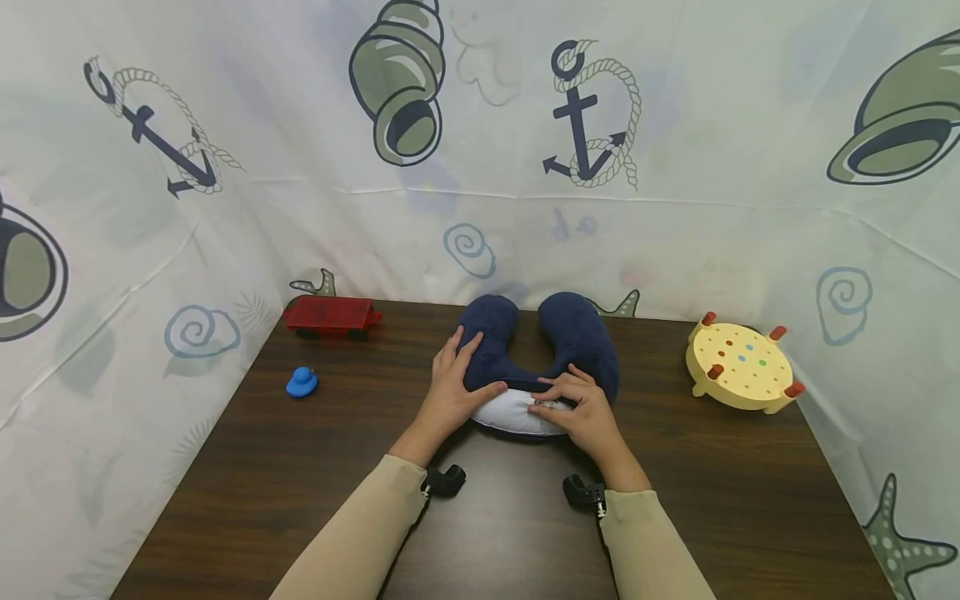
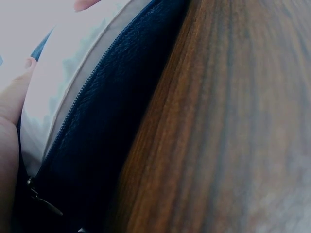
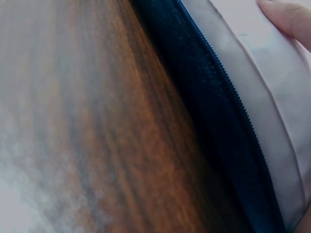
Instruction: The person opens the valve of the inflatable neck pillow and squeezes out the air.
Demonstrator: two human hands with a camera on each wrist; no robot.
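A navy U-shaped neck pillow (image 1: 558,333) lies on the dark wooden table (image 1: 300,467), its cover unzipped at the near side so the white inner cushion (image 1: 513,414) shows. My left hand (image 1: 457,385) grips the pillow's left arm, thumb lying along the open edge. My right hand (image 1: 577,408) pinches the cover edge over the white cushion. The left wrist view shows the navy cover (image 2: 102,141), its zipper teeth and the white cushion (image 2: 68,63). In the right wrist view the zipper runs along the navy cover (image 3: 214,126) beside the white cushion (image 3: 262,87).
A red toy truck (image 1: 330,316) stands at the back left, a small blue duck (image 1: 302,382) in front of it. A yellow round peg board (image 1: 742,365) with red pegs sits at the right. Printed curtain walls enclose the table on three sides.
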